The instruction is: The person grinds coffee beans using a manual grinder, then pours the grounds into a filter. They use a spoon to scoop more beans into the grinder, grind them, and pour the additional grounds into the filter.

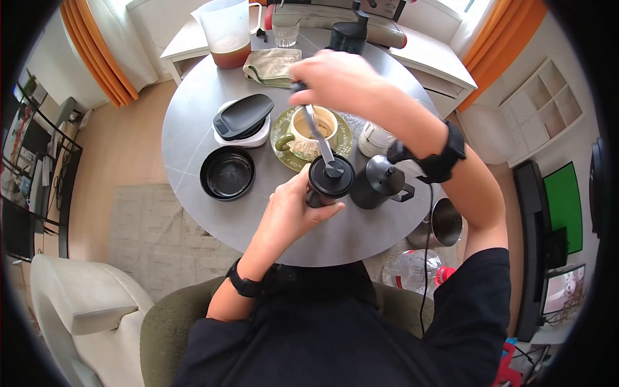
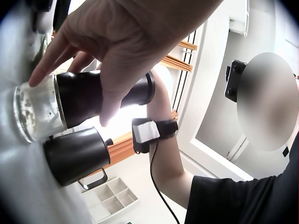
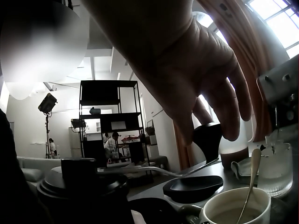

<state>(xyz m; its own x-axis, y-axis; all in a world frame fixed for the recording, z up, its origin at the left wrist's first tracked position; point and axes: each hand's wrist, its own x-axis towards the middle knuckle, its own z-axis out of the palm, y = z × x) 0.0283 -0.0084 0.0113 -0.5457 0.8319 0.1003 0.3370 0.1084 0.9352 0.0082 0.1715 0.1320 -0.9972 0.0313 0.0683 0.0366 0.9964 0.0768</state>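
Observation:
A black hand coffee grinder (image 1: 331,175) stands at the table's near side. My left hand (image 1: 290,209) grips its body, the thumb on one side and the fingers around the other. In the left wrist view its clear glass jar (image 2: 39,109) shows at the bottom, with fine bits inside. Up over the table, my right hand (image 1: 342,79) holds the black knob (image 3: 207,140) at the end of the metal crank (image 1: 320,137). Behind the grinder sits a cream mug (image 3: 236,205) with a spoon (image 3: 250,182), on a green plate (image 1: 279,124). A black lidded pot (image 1: 376,184) stands just right of the grinder.
On the left are a black round dish (image 1: 227,173) and a white scale (image 1: 258,137) with a black tray (image 1: 244,116). Behind stand a cloth (image 1: 271,67), a pitcher of brown liquid (image 1: 229,39) and a glass (image 1: 285,33). A cable (image 1: 425,258) hangs from my right wrist.

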